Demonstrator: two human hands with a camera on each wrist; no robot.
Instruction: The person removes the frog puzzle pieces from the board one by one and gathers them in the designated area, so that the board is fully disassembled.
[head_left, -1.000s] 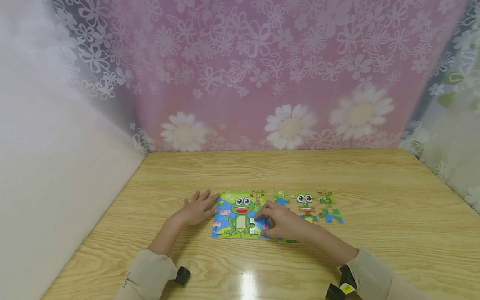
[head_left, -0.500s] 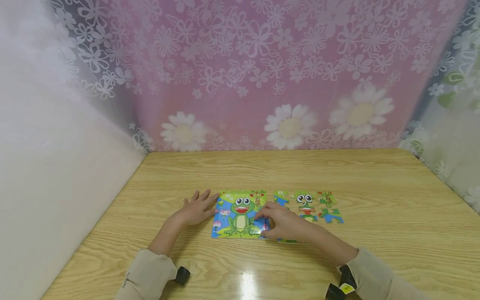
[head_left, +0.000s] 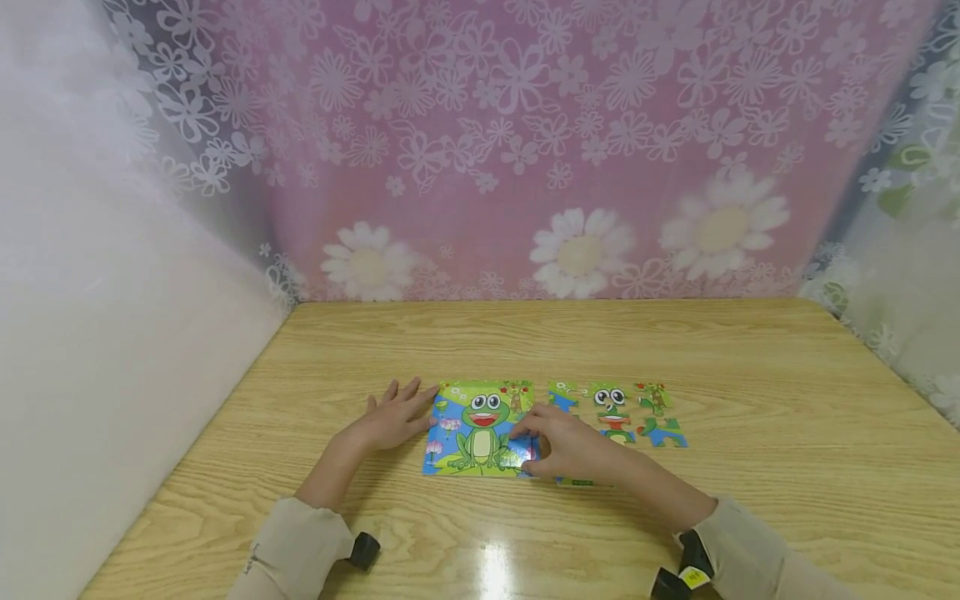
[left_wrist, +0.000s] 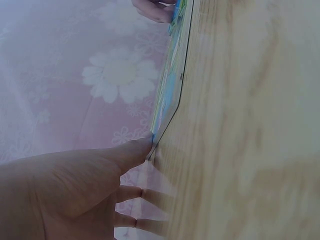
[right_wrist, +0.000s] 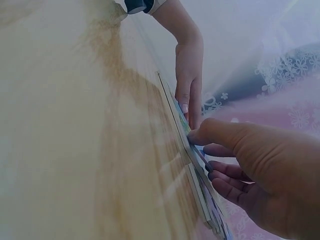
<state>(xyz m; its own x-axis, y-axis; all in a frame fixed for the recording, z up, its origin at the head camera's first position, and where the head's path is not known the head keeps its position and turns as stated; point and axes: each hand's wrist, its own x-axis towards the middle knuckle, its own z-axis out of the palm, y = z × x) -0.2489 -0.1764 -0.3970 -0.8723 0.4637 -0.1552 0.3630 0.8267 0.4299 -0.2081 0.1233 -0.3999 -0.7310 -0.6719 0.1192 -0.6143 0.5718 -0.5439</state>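
Note:
A square frog picture puzzle (head_left: 476,429) lies flat on the wooden table in the head view. My left hand (head_left: 386,423) rests at its left edge with fingers spread, and in the left wrist view the thumb (left_wrist: 135,150) touches the board's side. At the lower right of the picture, my right hand (head_left: 573,446) pinches a glossy puzzle piece (head_left: 516,452) between thumb and curled fingers. The right wrist view has that thumb (right_wrist: 202,132) on the board's top; the piece's outline is hard to make out there.
Right of the board lie several loose puzzle pieces, among them a frog-eyes piece (head_left: 609,397), a tree piece (head_left: 654,398) and a blue-green piece (head_left: 664,432). Others are partly hidden under the right hand. A flowered curtain (head_left: 465,167) hangs behind the table (head_left: 420,342).
The bright glare beside my right fingertips has shrunk and shifted as the piece's tilt changed. Both hands stay nearly in place, and the loose pieces have not moved.

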